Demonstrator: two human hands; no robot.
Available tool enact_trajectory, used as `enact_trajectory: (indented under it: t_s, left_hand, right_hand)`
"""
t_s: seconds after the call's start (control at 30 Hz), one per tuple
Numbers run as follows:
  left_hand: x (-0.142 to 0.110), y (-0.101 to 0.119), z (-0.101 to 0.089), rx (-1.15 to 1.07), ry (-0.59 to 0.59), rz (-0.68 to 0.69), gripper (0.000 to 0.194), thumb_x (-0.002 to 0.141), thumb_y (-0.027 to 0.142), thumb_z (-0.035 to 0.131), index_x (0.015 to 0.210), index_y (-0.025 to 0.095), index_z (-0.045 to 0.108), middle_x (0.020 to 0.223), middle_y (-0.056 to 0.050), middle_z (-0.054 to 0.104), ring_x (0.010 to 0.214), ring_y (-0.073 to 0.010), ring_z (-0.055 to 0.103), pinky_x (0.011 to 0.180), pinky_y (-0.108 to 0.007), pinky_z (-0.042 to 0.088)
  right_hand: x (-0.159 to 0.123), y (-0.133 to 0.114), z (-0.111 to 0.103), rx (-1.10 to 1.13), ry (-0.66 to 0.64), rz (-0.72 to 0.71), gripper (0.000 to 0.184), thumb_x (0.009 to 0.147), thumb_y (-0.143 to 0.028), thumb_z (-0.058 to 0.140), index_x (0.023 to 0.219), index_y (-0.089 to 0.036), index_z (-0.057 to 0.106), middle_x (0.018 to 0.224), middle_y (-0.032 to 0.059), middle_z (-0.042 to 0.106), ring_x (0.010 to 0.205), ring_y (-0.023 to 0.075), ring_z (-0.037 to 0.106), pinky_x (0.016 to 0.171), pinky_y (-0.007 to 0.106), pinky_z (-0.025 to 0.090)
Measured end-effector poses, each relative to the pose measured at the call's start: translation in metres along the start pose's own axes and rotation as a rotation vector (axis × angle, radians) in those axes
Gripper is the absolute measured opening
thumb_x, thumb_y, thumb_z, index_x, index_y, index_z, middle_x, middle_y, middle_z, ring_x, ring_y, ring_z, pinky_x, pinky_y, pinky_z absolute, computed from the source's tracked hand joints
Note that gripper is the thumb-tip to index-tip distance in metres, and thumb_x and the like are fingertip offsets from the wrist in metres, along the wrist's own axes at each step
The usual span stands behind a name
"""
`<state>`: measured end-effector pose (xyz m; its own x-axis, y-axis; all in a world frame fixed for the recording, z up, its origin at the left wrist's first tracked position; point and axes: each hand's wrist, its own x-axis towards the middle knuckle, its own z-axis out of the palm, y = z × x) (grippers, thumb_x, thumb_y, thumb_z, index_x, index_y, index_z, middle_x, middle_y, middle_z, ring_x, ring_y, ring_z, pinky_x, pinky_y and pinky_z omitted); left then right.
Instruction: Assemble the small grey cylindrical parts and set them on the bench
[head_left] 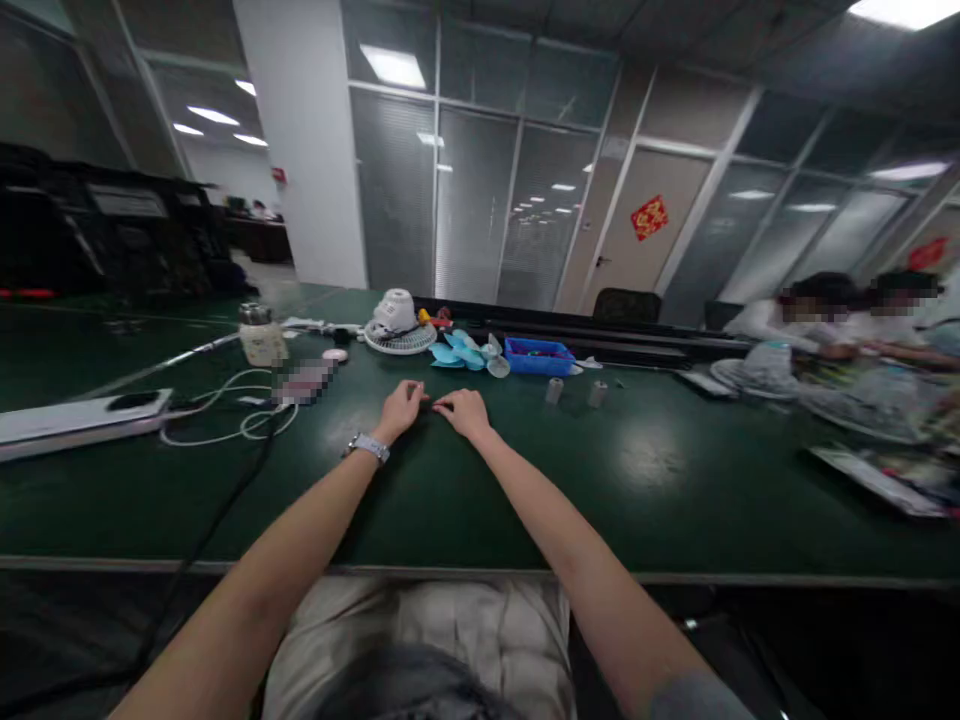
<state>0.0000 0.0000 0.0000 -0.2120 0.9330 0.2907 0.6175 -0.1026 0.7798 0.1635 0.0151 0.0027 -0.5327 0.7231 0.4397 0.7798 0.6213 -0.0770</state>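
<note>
My left hand [402,409], with a watch [367,447] on its wrist, rests low over the green table [570,500]. Close to its fingertips is my right hand [463,412]. Both hands have their fingers curled in a pinch. Whatever lies between the fingertips, if anything, is too small to make out. Just beyond them are light-blue fan blades [457,351] and a translucent piece [496,357]. A white fan housing [394,312] sits on a round white grille [400,344] behind my left hand.
A blue tray [538,357] holds small parts; two grey cylinders [554,390] stand before it. At left are a patterned jar [262,338], a phone [304,382], cables and a long white box [82,422]. Two people [817,310] work at right among fan parts.
</note>
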Motion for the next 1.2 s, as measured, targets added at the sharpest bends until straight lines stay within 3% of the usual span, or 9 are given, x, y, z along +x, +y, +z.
enact_trajectory:
  t_s: [0.1, 0.23, 0.37, 0.47, 0.83, 1.2]
  left_hand:
    - [-0.001, 0.000, -0.002, 0.011, -0.005, -0.006, 0.032, 0.095, 0.040, 0.041, 0.111, 0.016, 0.055, 0.100, -0.010, 0.074, 0.094, -0.0211, 0.067, 0.084, -0.031, 0.046]
    - [-0.004, 0.004, -0.005, 0.029, -0.034, -0.018, 0.032, 0.094, 0.042, 0.042, 0.110, 0.017, 0.055, 0.100, -0.009, 0.074, 0.094, -0.0214, 0.067, 0.083, -0.031, 0.046]
    - [-0.006, 0.007, -0.006, 0.035, -0.053, -0.017, 0.033, 0.094, 0.043, 0.043, 0.110, 0.018, 0.056, 0.100, -0.009, 0.074, 0.097, -0.0220, 0.067, 0.084, -0.031, 0.045]
    - [-0.007, 0.006, -0.006, 0.026, -0.059, -0.015, 0.033, 0.093, 0.044, 0.044, 0.110, 0.018, 0.056, 0.100, -0.009, 0.074, 0.095, -0.0219, 0.067, 0.083, -0.032, 0.046]
    - [-0.006, 0.004, -0.007, 0.041, -0.067, 0.003, 0.030, 0.092, 0.042, 0.045, 0.106, 0.018, 0.057, 0.099, -0.009, 0.075, 0.094, -0.0211, 0.067, 0.081, -0.031, 0.047]
    - [-0.002, -0.004, -0.003, 0.024, -0.075, 0.053, 0.029, 0.091, 0.042, 0.047, 0.105, 0.019, 0.057, 0.099, -0.009, 0.074, 0.094, -0.0210, 0.068, 0.083, -0.032, 0.048]
  right_hand:
    - [-0.004, 0.018, -0.016, -0.024, 0.197, 0.112, 0.030, 0.098, -0.033, 0.044, 0.103, -0.024, 0.072, 0.103, 0.0060, 0.071, 0.098, 0.0192, 0.058, 0.088, 0.032, 0.033]
    - [-0.030, 0.081, -0.039, -0.086, 0.528, 0.439, 0.032, 0.099, -0.027, 0.040, 0.109, -0.016, 0.068, 0.113, 0.0119, 0.067, 0.105, 0.0215, 0.055, 0.093, 0.034, 0.031]
    - [-0.063, 0.148, -0.051, -0.096, 0.658, 0.686, 0.032, 0.098, -0.024, 0.039, 0.107, -0.014, 0.067, 0.111, 0.0129, 0.068, 0.103, 0.0221, 0.057, 0.091, 0.033, 0.034]
    - [-0.073, 0.171, -0.049, -0.068, 0.680, 0.797, 0.032, 0.098, -0.026, 0.038, 0.111, -0.014, 0.066, 0.105, 0.0129, 0.070, 0.096, 0.0215, 0.061, 0.086, 0.031, 0.036]
    - [-0.066, 0.168, -0.047, 0.026, 0.555, 0.808, 0.031, 0.097, -0.032, 0.041, 0.113, -0.021, 0.066, 0.107, 0.0079, 0.068, 0.088, 0.0179, 0.060, 0.074, 0.026, 0.036]
    - [-0.066, 0.165, -0.047, 0.077, 0.496, 0.822, 0.040, 0.097, -0.036, 0.035, 0.118, -0.021, 0.065, 0.108, 0.0102, 0.066, 0.093, 0.0207, 0.060, 0.080, 0.029, 0.041]
